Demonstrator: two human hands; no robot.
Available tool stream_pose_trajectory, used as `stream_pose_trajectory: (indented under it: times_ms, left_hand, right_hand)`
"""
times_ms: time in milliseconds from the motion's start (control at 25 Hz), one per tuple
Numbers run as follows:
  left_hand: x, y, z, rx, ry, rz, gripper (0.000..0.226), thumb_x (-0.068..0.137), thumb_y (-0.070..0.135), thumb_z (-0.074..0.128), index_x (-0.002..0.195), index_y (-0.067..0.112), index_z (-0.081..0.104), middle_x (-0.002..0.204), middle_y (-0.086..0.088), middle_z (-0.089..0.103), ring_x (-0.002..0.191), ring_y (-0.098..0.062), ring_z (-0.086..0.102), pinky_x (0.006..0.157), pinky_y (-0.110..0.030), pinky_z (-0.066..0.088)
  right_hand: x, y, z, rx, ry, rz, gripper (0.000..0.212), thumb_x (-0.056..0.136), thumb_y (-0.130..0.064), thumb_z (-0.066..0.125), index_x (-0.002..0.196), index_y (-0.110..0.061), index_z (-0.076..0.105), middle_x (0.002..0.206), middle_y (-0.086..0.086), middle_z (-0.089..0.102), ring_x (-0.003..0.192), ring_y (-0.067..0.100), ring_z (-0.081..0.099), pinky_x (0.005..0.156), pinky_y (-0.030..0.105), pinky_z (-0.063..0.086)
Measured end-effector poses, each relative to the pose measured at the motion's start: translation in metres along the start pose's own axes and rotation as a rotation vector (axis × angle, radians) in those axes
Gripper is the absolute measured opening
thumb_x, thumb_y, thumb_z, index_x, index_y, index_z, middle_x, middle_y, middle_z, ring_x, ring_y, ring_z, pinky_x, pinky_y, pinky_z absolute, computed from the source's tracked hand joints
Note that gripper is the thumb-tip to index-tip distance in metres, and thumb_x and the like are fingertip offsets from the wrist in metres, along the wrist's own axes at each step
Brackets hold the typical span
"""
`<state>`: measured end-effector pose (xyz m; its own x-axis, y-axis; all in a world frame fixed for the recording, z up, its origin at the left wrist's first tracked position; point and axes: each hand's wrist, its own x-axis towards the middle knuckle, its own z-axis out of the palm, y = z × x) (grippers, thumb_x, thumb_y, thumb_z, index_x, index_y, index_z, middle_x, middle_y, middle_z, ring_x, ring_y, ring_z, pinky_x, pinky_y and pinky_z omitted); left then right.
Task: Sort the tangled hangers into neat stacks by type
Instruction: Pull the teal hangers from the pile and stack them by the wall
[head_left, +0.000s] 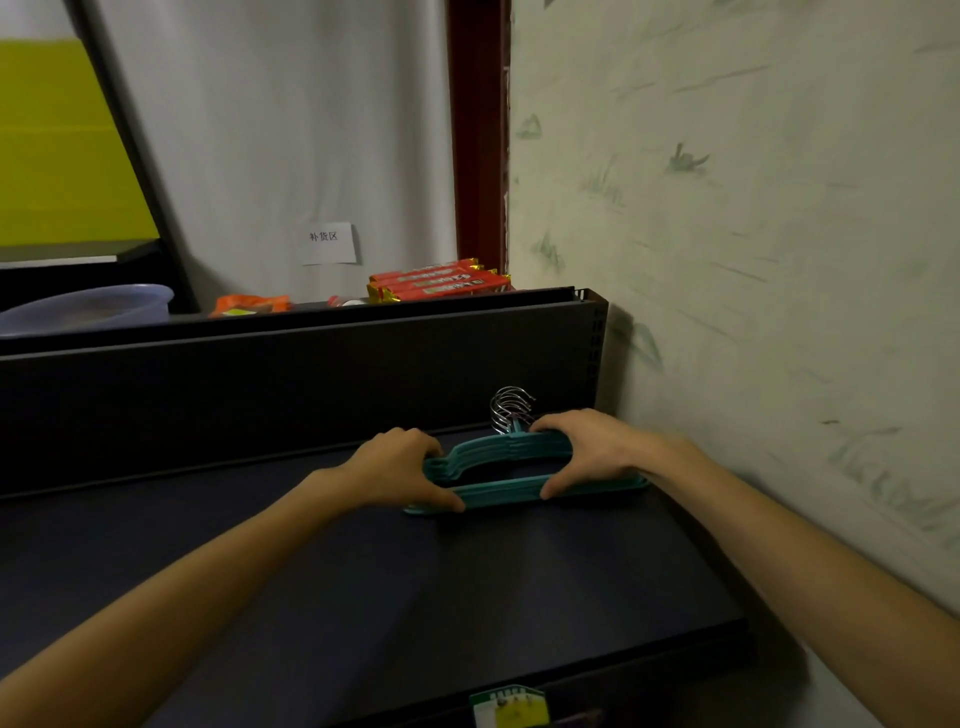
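A stack of several teal plastic hangers (511, 492) lies flat on a dark shelf (363, 582), near its back right corner. Their metal hooks (511, 409) bunch together and point up toward the back panel. My left hand (400, 470) grips the left end of the stack, thumb on the lower bar and fingers over the top. The right side is gripped the same way by my right hand (587, 449), just beside the hooks.
A dark back panel (311, 384) rises behind the shelf. Behind it sit red snack packs (439, 283), an orange packet (249, 304) and a bluish plastic basin (88, 309). A patterned wall (753, 260) closes the right side. A green and yellow tag (511, 706) hangs on the shelf's front edge.
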<state>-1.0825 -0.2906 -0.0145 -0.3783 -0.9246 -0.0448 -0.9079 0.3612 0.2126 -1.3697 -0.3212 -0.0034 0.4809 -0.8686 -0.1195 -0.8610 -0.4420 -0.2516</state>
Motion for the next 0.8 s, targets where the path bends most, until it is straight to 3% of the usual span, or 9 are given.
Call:
stream_pose_trajectory:
  times_ms: [200, 360, 440, 520, 600, 680, 800]
  left_hand:
    - [0.000, 0.002, 0.002, -0.043, 0.002, 0.000, 0.069, 0.069, 0.058, 0.084, 0.121, 0.016, 0.067, 0.110, 0.004, 0.070, 0.091, -0.008, 0.067, 0.079, -0.032, 0.061]
    - [-0.002, -0.002, 0.010, -0.057, 0.029, -0.040, 0.067, 0.070, 0.068, 0.077, 0.120, 0.024, 0.065, 0.108, 0.008, 0.068, 0.090, -0.006, 0.065, 0.078, -0.035, 0.059]
    - [-0.014, -0.005, 0.020, -0.081, 0.052, -0.056, 0.079, 0.070, 0.082, 0.064, 0.130, 0.031, 0.056, 0.124, 0.009, 0.063, 0.103, -0.007, 0.061, 0.087, -0.036, 0.057]
    - [-0.031, -0.015, 0.027, -0.100, 0.075, -0.068, 0.098, 0.070, 0.090, 0.051, 0.148, 0.034, 0.037, 0.151, 0.007, 0.043, 0.131, -0.013, 0.049, 0.107, -0.040, 0.046]
    - [-0.053, -0.033, 0.025, -0.078, 0.137, -0.096, 0.102, 0.078, 0.091, 0.036, 0.159, 0.033, 0.016, 0.166, 0.006, 0.018, 0.150, -0.017, 0.024, 0.122, -0.044, 0.023]
    - [-0.086, -0.062, 0.018, 0.013, 0.202, -0.144, 0.095, 0.084, 0.087, 0.020, 0.160, 0.032, 0.009, 0.169, 0.003, 0.006, 0.154, -0.017, 0.010, 0.126, -0.044, 0.005]
    - [-0.152, -0.117, 0.007, 0.183, 0.232, -0.214, 0.090, 0.087, 0.083, 0.007, 0.161, 0.031, 0.008, 0.169, -0.001, 0.001, 0.155, -0.019, 0.002, 0.124, -0.050, -0.007]
  right_hand:
    - [0.006, 0.000, 0.000, -0.034, -0.036, -0.012, 0.096, 0.069, -0.055, 0.084, 0.149, -0.026, 0.040, 0.144, -0.003, 0.051, 0.129, 0.019, 0.050, 0.109, 0.039, 0.043]
    - [0.005, 0.003, 0.010, -0.072, -0.037, 0.007, 0.104, 0.071, -0.061, 0.079, 0.155, -0.024, 0.029, 0.150, -0.001, 0.045, 0.134, 0.020, 0.045, 0.112, 0.038, 0.039]
    - [0.000, -0.005, 0.015, -0.027, -0.012, 0.049, 0.115, 0.067, -0.076, 0.072, 0.157, -0.023, 0.024, 0.153, 0.001, 0.040, 0.138, 0.022, 0.041, 0.114, 0.042, 0.037]
    - [-0.008, -0.015, 0.018, 0.075, 0.194, 0.101, 0.123, 0.062, -0.094, 0.052, 0.157, -0.021, 0.024, 0.158, 0.003, 0.035, 0.144, 0.023, 0.034, 0.117, 0.047, 0.032]
    - [-0.013, -0.028, 0.021, 0.081, 0.445, 0.123, 0.118, 0.068, -0.097, 0.030, 0.157, -0.020, 0.025, 0.162, 0.003, 0.029, 0.150, 0.024, 0.022, 0.121, 0.050, 0.022]
    - [-0.013, -0.059, 0.032, 0.051, 0.585, 0.122, 0.103, 0.081, -0.087, 0.021, 0.157, -0.019, 0.023, 0.164, 0.003, 0.024, 0.153, 0.023, 0.011, 0.124, 0.049, 0.011]
    - [0.004, -0.139, 0.062, 0.037, 0.672, 0.049, 0.090, 0.090, -0.078, 0.021, 0.158, -0.018, 0.021, 0.165, 0.004, 0.021, 0.154, 0.023, 0.003, 0.123, 0.048, 0.003]
